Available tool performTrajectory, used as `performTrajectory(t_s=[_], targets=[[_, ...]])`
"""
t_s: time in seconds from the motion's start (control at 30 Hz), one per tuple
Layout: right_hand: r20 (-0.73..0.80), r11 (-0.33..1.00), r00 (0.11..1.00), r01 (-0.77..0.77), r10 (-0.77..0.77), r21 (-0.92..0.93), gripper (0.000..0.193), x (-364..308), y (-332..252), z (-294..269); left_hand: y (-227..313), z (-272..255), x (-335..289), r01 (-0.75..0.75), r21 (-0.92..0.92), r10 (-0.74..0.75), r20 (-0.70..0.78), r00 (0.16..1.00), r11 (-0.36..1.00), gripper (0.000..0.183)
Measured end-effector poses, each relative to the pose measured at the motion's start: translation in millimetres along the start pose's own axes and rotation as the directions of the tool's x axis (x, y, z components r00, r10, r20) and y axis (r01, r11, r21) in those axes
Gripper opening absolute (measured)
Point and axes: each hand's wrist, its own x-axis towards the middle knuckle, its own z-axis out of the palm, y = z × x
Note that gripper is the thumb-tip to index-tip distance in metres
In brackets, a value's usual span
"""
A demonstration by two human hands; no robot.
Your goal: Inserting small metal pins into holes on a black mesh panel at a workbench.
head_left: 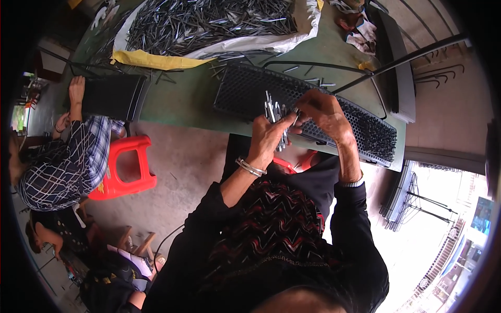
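Observation:
My left hand [266,136] is closed round a bundle of thin, shiny metal rods [282,140], whose ends stick out above and below the fingers. Beside its thumb, my right hand [324,116] is closed in a pinch, with a short glint of a thin metal rod at the fingertips. Both hands are over the near edge of a long black perforated tray [245,86], covering part of it. Many dark rods [380,140] stand upright in the tray's holes at the right end, while the holes at the left look unfilled.
A large heap of dark thin rods [209,26] lies on a white and yellow sheet on the green table [175,107]. Loose rods lie around it. A co-worker's hand [76,89] rests by another black tray [115,96] at left, near a red stool [151,180]. Gloves [362,39] lie far right.

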Motion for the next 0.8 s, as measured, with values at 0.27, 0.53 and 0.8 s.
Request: performTrajectory(t_s=[0.27, 0.53, 0.8], targets=[[0.04, 1.0, 0.999, -0.015, 0.016, -0.008, 0.017, 0.5, -1.3, 1.3, -3.8, -0.3, -4.4, 0.005, 0.009, -0.005, -0.005, 1.0, 1.0, 0.019], [0.002, 1.0, 1.0, -0.014, 0.014, -0.018, 0.016, 0.0, -3.9, 3.5, -4.5, 2.9, -6.4, -0.009, -0.07, 0.009, -0.002, 1.0, 0.997, 0.024], [-0.003, 0.992, 1.0, -0.004, 0.004, 0.129, 0.017, -0.5, 0.9, 2.3, -1.4, 0.3, -7.0, -0.017, -0.07, 0.02, 0.036, 0.999, 0.997, 0.022]])
